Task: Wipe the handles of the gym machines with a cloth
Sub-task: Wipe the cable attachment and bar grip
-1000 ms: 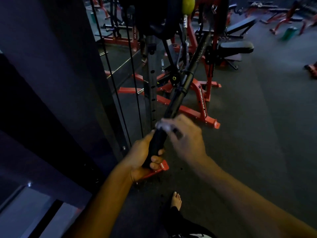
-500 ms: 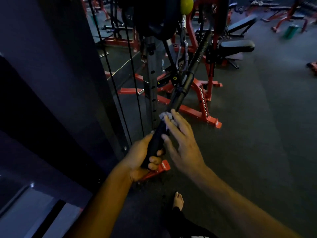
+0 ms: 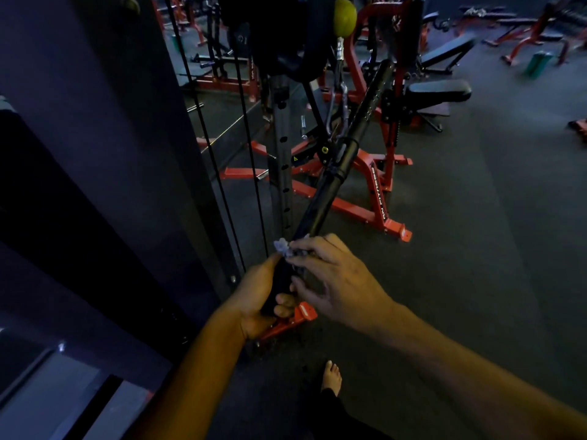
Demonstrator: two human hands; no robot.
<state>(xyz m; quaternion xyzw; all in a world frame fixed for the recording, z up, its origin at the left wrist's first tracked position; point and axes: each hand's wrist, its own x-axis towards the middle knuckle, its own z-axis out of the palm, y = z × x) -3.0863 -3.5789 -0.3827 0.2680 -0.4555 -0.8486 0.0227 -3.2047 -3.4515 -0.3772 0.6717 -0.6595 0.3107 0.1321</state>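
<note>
A long black bar handle [image 3: 320,201] hangs from a cable clip and slants down toward me. My left hand [image 3: 260,296] grips its near end, fingers curled round the rubber grip. Just above that, my right hand [image 3: 330,277] pinches a small pale cloth [image 3: 283,247] against the bar. Most of the cloth is hidden under my fingers; only a crumpled tip shows at the left.
Black cables [image 3: 222,173] and a perforated steel post [image 3: 282,160] stand just left of the bar. Red machine frames [image 3: 378,198] and a padded bench [image 3: 440,92] lie beyond. A yellow stopper ball [image 3: 344,15] hangs overhead. My bare foot [image 3: 332,376] is on dark rubber flooring.
My right hand slid the cloth up the bar, then back down close to my left hand. The left hand kept its grip on the bar's end.
</note>
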